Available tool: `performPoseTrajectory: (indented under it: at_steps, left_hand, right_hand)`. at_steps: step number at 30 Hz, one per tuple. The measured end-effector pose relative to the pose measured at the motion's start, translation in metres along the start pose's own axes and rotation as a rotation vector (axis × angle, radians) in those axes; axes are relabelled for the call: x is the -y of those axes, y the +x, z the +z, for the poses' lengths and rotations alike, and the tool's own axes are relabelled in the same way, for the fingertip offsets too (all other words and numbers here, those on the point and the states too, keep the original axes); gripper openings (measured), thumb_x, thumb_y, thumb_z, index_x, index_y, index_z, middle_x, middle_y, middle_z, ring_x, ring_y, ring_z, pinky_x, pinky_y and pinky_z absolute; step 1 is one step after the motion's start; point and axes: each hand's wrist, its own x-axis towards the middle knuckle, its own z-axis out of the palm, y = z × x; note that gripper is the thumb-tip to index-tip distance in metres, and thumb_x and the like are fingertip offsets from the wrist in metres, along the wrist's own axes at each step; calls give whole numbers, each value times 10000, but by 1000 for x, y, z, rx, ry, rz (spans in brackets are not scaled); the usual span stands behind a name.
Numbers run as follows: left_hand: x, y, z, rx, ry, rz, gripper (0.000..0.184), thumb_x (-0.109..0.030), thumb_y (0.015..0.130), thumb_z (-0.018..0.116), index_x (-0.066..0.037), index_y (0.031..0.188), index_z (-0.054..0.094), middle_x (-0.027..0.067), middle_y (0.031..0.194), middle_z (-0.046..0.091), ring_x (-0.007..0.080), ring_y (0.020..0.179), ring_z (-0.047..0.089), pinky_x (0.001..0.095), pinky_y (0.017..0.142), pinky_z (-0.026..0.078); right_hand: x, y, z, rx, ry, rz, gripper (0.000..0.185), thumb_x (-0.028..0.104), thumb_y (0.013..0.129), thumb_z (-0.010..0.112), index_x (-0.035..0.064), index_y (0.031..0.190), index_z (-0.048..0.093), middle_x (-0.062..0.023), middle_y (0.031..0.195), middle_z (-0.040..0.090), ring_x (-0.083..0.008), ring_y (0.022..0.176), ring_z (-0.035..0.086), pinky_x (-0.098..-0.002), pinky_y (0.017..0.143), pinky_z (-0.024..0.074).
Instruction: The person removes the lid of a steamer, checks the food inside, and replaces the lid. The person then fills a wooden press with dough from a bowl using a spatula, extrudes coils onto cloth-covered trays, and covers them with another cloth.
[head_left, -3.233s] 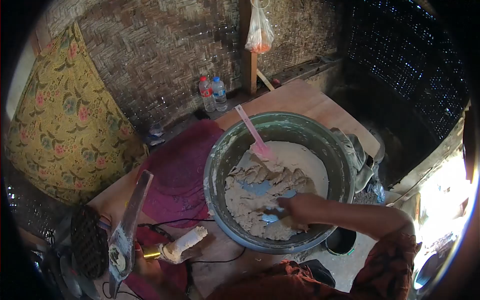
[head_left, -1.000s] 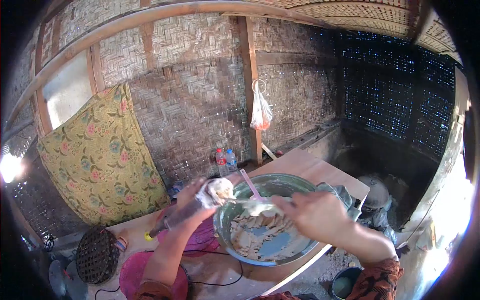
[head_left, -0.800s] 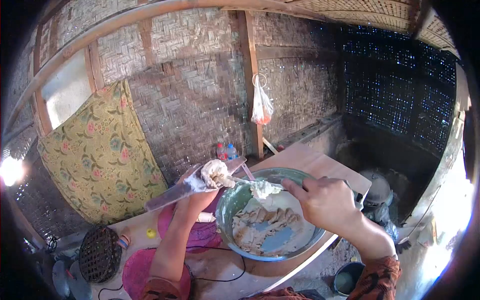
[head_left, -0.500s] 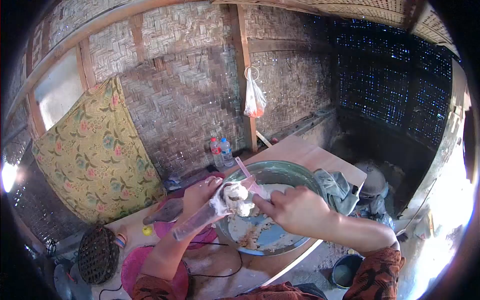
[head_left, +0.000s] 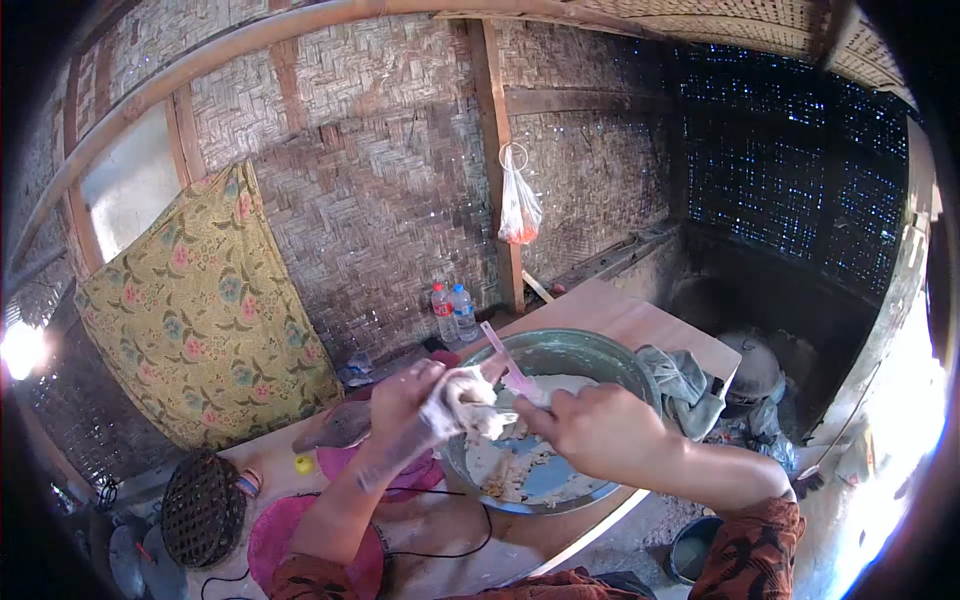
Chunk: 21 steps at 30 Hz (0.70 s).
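My left hand (head_left: 405, 400) is closed around the neck of a long, narrow clear plastic bag (head_left: 385, 462), its lower end hanging down to the left. White, pasty mixture (head_left: 488, 424) clings at the bag's mouth. My right hand (head_left: 605, 430) grips what looks like a spoon (head_left: 492, 408), its end at the bag's mouth; its handle is mostly hidden by my fingers. Beneath both hands is a large green-rimmed basin (head_left: 610, 350) with pale mixture spread over its bottom. A pink plastic utensil (head_left: 508, 362) slants over the basin's near-left side, close to my right fingertips.
Pink round baskets (head_left: 268, 540) and a dark woven basket (head_left: 203, 508) lie at left. Two bottles (head_left: 452, 315) stand by the wall. A grey cloth (head_left: 690, 390) hangs at the basin's right. A bucket (head_left: 695, 550) sits on the floor. A black cord (head_left: 440, 553) crosses the tabletop.
The spoon has moved into the bag's mouth, and the bag's hanging end has swung slightly. The whole view has shifted a little right and down.
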Motion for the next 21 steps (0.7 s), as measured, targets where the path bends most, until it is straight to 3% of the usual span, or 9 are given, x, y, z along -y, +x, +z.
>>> performPoseTrajectory:
  at_steps: [3, 4, 6, 7, 10, 14, 17, 19, 21]
  left_hand:
    - [104, -32, 57, -16, 222, -116, 320, -385, 733, 685, -164, 961, 650, 36, 958, 658, 219, 876, 615, 367, 816, 472]
    - [85, -19, 24, 72, 429, -90, 306, -378, 747, 673, -166, 968, 656, 34, 988, 663, 220, 890, 613, 374, 838, 463]
    - [42, -2, 2, 13, 371, -124, 267, -370, 763, 659, -163, 931, 663, 32, 933, 668, 226, 881, 611, 372, 830, 466]
    - [35, -1, 2, 6, 351, -87, 252, -368, 764, 658, -161, 908, 663, 37, 904, 667, 231, 878, 611, 368, 821, 471]
    - [34, -1, 16, 6, 315, -76, 270, -379, 748, 670, -155, 898, 652, 44, 876, 652, 244, 845, 612, 358, 779, 486]
    - [-14, -4, 2, 105, 117, -22, 406, -368, 610, 745, -111, 887, 596, 78, 845, 615, 269, 754, 630, 353, 639, 520]
    - [-9, -20, 15, -23, 56, 96, 364, -348, 638, 718, -115, 884, 587, 76, 849, 613, 268, 740, 628, 354, 622, 515]
    - [6, -27, 15, 232, 136, -20, 318, -329, 697, 670, -108, 910, 587, 76, 868, 620, 266, 786, 625, 354, 659, 506]
    - [57, -34, 36, 251, 282, -47, 291, -331, 735, 637, -110, 918, 586, 73, 867, 621, 252, 809, 622, 359, 689, 501]
  right_hand:
    - [-18, -20, -24, 13, -14, 141, 380, 143, 749, 545, 175, 1121, 614, -9, 647, 524, -173, 537, 582, -302, 456, 454]
    - [-23, -17, -23, 4, -19, 137, 380, 143, 749, 545, 175, 1121, 614, -9, 647, 524, -173, 537, 582, -302, 456, 454]
    - [-27, -15, -18, -36, -90, 250, 368, 148, 742, 554, 191, 1099, 630, -10, 649, 523, -168, 533, 578, -295, 453, 448]
    - [-26, -12, -18, 74, -36, 162, 376, 136, 765, 538, 101, 1137, 581, -53, 688, 575, -208, 578, 620, -321, 479, 487]
    - [-18, -7, -31, 56, -48, 125, 352, 132, 775, 531, 89, 1120, 583, -56, 691, 579, -205, 581, 622, -319, 483, 489]
    - [-13, 5, -22, 68, 51, -1, 340, 120, 787, 519, 69, 1118, 575, -59, 698, 581, -202, 586, 624, -314, 495, 498]
    - [0, 2, -2, 108, 74, -28, 333, 115, 788, 517, 64, 1113, 573, -48, 706, 585, -205, 590, 626, -317, 510, 507]
    - [4, -13, 15, 40, 130, -30, 330, 119, 791, 516, 64, 1111, 575, -41, 708, 587, -202, 581, 624, -315, 502, 505]
    - [-2, -22, 3, 42, 153, 36, 377, 124, 788, 530, 92, 1163, 561, -42, 716, 585, -193, 585, 624, -308, 501, 502]
